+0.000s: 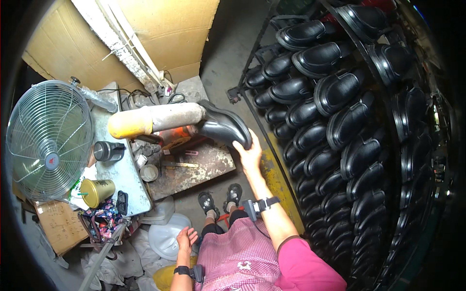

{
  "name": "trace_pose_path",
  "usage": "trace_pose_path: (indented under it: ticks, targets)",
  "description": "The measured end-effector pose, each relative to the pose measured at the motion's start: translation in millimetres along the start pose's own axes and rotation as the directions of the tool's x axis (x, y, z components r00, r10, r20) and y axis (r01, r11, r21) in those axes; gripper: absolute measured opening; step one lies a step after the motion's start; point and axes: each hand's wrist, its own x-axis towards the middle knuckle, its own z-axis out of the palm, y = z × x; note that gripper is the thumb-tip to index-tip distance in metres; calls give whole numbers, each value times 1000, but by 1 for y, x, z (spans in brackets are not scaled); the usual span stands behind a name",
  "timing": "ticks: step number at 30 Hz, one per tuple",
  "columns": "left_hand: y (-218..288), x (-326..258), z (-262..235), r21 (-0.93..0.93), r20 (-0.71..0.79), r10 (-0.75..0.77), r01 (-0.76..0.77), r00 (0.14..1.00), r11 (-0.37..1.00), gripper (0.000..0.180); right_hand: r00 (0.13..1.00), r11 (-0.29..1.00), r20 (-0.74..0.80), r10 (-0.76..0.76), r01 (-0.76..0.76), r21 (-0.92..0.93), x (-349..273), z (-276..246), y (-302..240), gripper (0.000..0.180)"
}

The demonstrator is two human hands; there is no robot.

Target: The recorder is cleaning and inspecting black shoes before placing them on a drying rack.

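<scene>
The black shoe [224, 127] is up ahead of us, against the end of the pale pipe [177, 118]; we cannot tell whether the pipe enters it. Its long axis slants from the pipe down and rightward to our right hand [250, 154], which grips the near end. Our left hand [185, 240], empty with fingers loosely spread, is well apart, by our lap. Beyond lie the worn bench [208, 167], leftward the fan [51, 131], rightward the racked shoes [334, 92].

Held shoe's [222, 128] far side hidden; left forearm [181, 283] cropped.
</scene>
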Motion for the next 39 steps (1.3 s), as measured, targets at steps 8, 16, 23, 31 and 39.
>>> trace_pose_path:
  ticks: [8,16,23,31,39]
  targets:
    - [38,-3,16,50,111,72,-78,991,996,34,724,621,229,651,-681,389,-87,-155,-18,39]
    - [117,-58,94,60,458,175,-226,871,972,46,667,427,276,693,-687,588,-157,-202,-41,29]
    - [171,-108,171,49,759,-3,-52,651,997,73,624,456,380,683,-771,445,-136,-184,-36,26]
    - [184,-41,188,-233,682,69,128,728,964,58,721,625,311,619,-692,361,-48,-119,-23,30]
    - [217,6,207,-466,641,170,203,749,861,48,718,705,337,609,-685,185,41,-61,-6,33]
